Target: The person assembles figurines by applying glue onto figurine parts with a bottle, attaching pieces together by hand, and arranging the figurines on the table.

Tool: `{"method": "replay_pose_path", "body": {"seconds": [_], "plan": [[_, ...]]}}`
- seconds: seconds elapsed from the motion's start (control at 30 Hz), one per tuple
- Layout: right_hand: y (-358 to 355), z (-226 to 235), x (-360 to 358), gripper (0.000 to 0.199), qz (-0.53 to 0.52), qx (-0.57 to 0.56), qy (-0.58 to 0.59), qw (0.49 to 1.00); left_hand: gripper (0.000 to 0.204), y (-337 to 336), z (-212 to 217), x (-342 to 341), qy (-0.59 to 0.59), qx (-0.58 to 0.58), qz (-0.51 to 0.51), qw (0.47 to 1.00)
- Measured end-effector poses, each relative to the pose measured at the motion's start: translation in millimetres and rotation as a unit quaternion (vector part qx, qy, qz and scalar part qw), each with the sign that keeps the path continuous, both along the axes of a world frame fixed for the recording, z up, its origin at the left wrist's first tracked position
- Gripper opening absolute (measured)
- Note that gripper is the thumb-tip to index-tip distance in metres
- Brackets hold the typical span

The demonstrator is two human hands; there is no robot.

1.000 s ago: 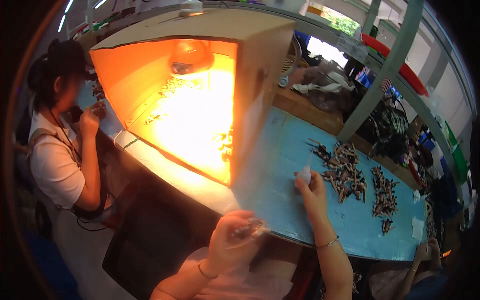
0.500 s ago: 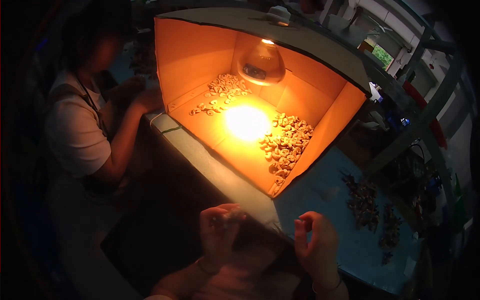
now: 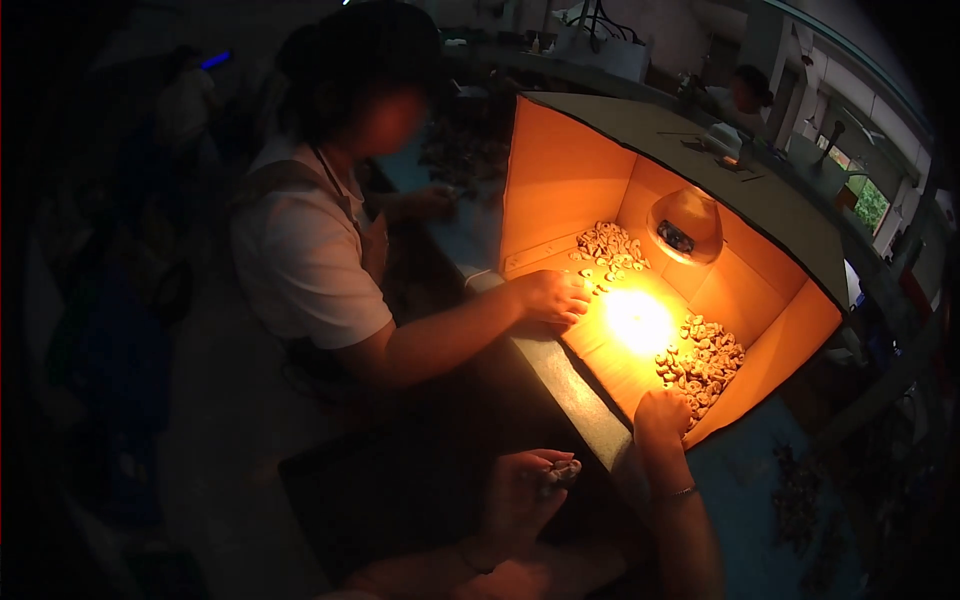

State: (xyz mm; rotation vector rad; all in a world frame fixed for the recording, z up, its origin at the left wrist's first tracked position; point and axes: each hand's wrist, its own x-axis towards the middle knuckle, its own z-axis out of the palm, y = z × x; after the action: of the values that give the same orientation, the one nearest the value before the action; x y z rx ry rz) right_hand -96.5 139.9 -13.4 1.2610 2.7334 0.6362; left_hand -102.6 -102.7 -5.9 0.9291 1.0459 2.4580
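Box: two piles of bits lie inside the box [image 3: 560, 165] under the lamp [image 3: 685, 225], a small pile [image 3: 610, 243] at the back and a big pile [image 3: 712, 358] on the right.
Done and left: the piles look set down; one piece [image 3: 564, 473] is outside, and I can't tell how many are left.
Left hand [image 3: 515, 502]: fingers pinched on the piece, in front of the table [image 3: 562, 382].
Right hand [image 3: 662, 412]: fingers curled by the big pile; I can't tell if it holds anything.
Both hands: apart.
Co-worker's hand [image 3: 553, 298]: near the small pile.
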Motion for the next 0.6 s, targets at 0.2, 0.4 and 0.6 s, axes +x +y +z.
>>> {"method": "replay_pose_path", "body": {"seconds": [0.2, 0.4, 0.6], "plan": [[-52.4, 41.7, 33.0, 0.009, 0.177, 0.022, 0.221, 0.959, 0.032, 4.1, 4.9, -1.2, -0.039, -0.001, -0.04, 0.998], [-97.2, 73.5, 101.1, 0.015, 0.306, -0.081, 0.449, 0.835, 0.029, 21.6, 4.5, 12.9, -0.127, -0.031, -0.204, 0.97], [-91.9, 68.0, 168.5, 0.022, 0.265, -0.188, 0.598, 0.733, 0.031, 51.6, 4.2, 55.6, -0.145, 0.009, -0.348, 0.926]]}}
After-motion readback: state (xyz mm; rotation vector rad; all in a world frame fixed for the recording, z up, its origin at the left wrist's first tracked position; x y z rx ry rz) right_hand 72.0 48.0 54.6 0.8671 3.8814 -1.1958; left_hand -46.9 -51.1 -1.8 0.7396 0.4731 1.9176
